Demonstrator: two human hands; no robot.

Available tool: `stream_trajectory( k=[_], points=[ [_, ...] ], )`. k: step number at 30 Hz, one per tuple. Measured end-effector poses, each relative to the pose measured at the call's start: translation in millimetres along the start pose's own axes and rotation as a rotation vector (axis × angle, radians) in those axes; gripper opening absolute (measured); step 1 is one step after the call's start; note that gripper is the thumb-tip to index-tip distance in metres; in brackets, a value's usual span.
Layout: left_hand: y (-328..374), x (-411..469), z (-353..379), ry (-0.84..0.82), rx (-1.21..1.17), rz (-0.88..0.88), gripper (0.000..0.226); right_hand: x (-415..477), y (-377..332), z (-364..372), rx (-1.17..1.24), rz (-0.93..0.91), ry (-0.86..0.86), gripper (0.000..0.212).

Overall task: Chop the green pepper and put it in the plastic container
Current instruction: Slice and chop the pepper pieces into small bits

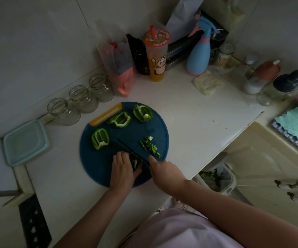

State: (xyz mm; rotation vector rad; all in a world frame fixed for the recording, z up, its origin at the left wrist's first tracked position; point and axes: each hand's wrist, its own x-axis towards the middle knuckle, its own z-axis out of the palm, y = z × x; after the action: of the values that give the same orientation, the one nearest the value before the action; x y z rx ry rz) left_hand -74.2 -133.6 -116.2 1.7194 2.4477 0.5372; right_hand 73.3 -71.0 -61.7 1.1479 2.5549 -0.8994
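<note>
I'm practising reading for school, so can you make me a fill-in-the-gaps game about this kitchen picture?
1. The right hand holds a ___ over the round blue cutting board.
2. The left hand holds down a green pepper piece, and ___ more big pepper pieces lie uncut.
3. The plastic container sits to the ___ of the cutting board.
Missing words: knife; three; left.

Dim, underexposed — soft blur, edges bowed.
</note>
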Motion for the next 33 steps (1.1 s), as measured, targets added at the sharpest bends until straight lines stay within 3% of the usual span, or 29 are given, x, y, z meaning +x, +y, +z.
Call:
stream_trajectory(
  k=[15, 20, 27, 33],
  points=[
    [2.8, -1.8, -3.5, -0.005, 0.078, 0.018, 0.062, 24.9, -24.2, -1.6, 0.012, 0.007, -0.049, 0.035],
    [-6.0, -3.6, -6.8, -0.067, -0.055, 0.049, 0.058, 27.2, -17.6, -5.0, 0.084, 0.038, -0.028, 0.019],
    [-2.0, -3.9, -5.9, -0.007, -0.102, 0.012, 0.051, 9.5, 2.5, -9.3, 0.229, 0.095, 0.010, 0.021],
    [3.4, -7.6, -5.6, 0.052, -0.050, -0.002, 0.047, -0.3, 0.5, -10.1, 0.172, 0.075, 0.023, 0.021]
  ],
)
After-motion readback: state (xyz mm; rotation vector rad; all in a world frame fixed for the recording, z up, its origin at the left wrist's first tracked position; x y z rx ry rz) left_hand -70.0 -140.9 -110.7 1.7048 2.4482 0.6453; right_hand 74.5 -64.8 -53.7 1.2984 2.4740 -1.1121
